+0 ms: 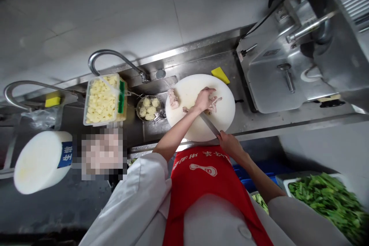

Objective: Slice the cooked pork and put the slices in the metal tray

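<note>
My right hand [230, 145] grips the handle of a knife [210, 123], whose blade slants over the round white cutting board [184, 132]. Its tip end reaches beside my left hand [204, 99]. The fingers of my left hand are curled down on pale meat strips [213, 104], pressing them to the board. Part of this meat is hidden under the hand and blade. A larger chunk of pale meat [173, 98] lies apart at the board's left edge. The board rests on a steel counter.
Left of the board stand a metal bowl of pale balls [150, 108] and a plastic tub of pale cubes [100, 100]. A yellow sponge [220, 75] lies behind the board. A steel sink [271, 92] is to the right; leafy greens [328, 203] fill a crate below.
</note>
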The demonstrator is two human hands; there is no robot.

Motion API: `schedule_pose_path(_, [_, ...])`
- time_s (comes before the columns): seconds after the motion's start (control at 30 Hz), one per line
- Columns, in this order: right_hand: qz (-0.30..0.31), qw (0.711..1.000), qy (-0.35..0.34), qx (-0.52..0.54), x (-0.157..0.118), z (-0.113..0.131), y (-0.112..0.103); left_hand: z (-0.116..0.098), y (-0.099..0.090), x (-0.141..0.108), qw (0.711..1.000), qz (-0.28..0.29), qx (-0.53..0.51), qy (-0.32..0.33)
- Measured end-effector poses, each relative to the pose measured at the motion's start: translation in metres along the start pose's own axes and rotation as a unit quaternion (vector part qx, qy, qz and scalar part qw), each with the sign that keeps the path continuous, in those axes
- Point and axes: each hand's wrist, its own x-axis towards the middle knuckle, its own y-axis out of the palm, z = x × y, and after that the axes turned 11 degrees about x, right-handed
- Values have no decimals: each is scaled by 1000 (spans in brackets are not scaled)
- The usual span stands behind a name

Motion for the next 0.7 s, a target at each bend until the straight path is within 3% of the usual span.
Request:
schedule_pose_path(0.1, [9, 1000, 0, 22, 0, -4, 0, 31, -32, -31, 995, -89, 44, -14])
schedule_pose_path(0.13, [10, 1000, 3, 28, 0, -6, 0, 44, -43, -45, 993, -94, 64, -34])
schedule_pose_path(0.27, [16, 999, 6, 47, 4, -12, 0, 92, -67, -99, 995, 14, 59, -75])
schedule_pose_path(0.33, [17, 999, -1, 49, 7, -13, 0, 105, -69, -119, 994, 64, 50, -74])
schedule_pose_path(0.43, [9, 999, -11, 41, 12, -13, -1, 109, -66, -140, 993, 84, 59, -55])
schedule_pose_path(0.7, [8, 1000, -12, 20, 15, -7, -4, 103, -33, -193, 975, -16, 209, 74])
